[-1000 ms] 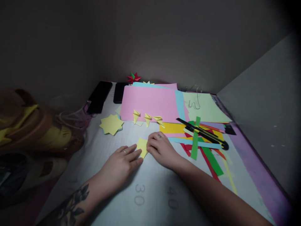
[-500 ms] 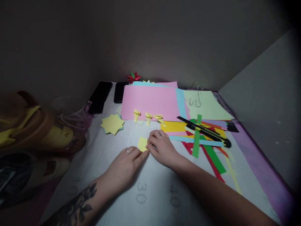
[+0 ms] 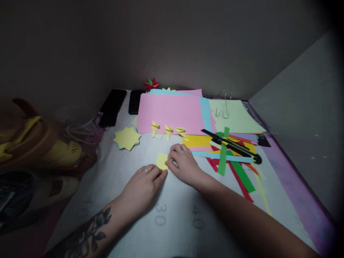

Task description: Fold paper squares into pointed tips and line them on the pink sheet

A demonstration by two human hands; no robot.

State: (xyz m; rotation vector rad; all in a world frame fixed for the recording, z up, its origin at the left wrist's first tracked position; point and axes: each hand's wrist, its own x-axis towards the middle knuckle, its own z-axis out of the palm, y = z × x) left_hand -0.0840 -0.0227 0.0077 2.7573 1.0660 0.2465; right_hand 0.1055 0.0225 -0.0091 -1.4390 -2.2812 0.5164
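Observation:
A small piece of yellow paper (image 3: pixel 161 161) lies on the white gridded sheet between my hands. My left hand (image 3: pixel 143 183) rests low on the sheet, its fingers closed together and the tips pressing the paper's near edge. At the paper's right side, my right hand (image 3: pixel 184 163) is closed with its thumb and fingertips pinching it, covering that part. Beyond the hands stand several small folded yellow paper pieces (image 3: pixel 168 131) in a row. To the left lies a stack of yellow squares (image 3: pixel 127 138) fanned like a star.
Pink card (image 3: pixel 169 113) and pale green sheets (image 3: pixel 233 116) spread across the back. Coloured paper strips (image 3: pixel 222 159) and a black-and-yellow box cutter (image 3: pixel 236 147) lie to the right. A phone (image 3: pixel 114 104) and a red-green paper star (image 3: pixel 152 83) are behind; a brown-yellow container (image 3: pixel 63 150) stands left.
The camera view has shifted slightly, so everything sits a little higher. Both hands keep nearly the same hold on the yellow paper, with the left fingertips drawn back slightly.

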